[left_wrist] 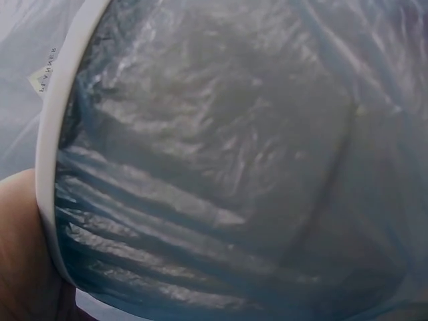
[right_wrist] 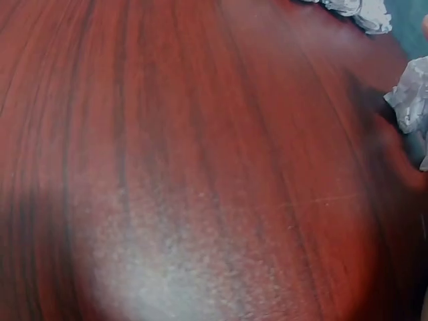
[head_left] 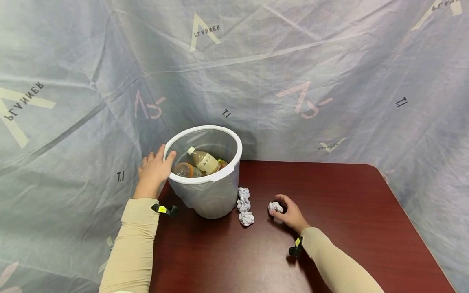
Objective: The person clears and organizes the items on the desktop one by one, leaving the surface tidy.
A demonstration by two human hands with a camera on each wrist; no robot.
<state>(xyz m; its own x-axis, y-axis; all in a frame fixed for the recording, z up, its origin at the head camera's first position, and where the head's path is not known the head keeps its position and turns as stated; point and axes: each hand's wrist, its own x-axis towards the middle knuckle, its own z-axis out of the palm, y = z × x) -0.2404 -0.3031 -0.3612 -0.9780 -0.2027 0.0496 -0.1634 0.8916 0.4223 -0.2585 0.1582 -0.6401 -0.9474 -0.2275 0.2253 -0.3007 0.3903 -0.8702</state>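
My left hand [head_left: 153, 171] rests against the left side of a white bin [head_left: 216, 199], its thumb at the rim and its other fingers spread outside. In the left wrist view part of that hand [left_wrist: 27, 247] meets the white rim [left_wrist: 45, 154], and a translucent liner [left_wrist: 221, 154] fills most of the picture. To the bin's right, my right hand [head_left: 291, 213] holds a crumpled paper ball [head_left: 275, 207] between thumb and fingers. That ball [right_wrist: 411, 100] shows at the right edge of the right wrist view.
Several crumpled paper balls [head_left: 246, 218] lie in a row beside the bin. Inside it are a labelled plastic bottle [head_left: 207, 162] and a clear one with an orange band [head_left: 187, 170]. The dark red table [head_left: 329, 195] meets a grey printed sheet [head_left: 256, 81] behind.
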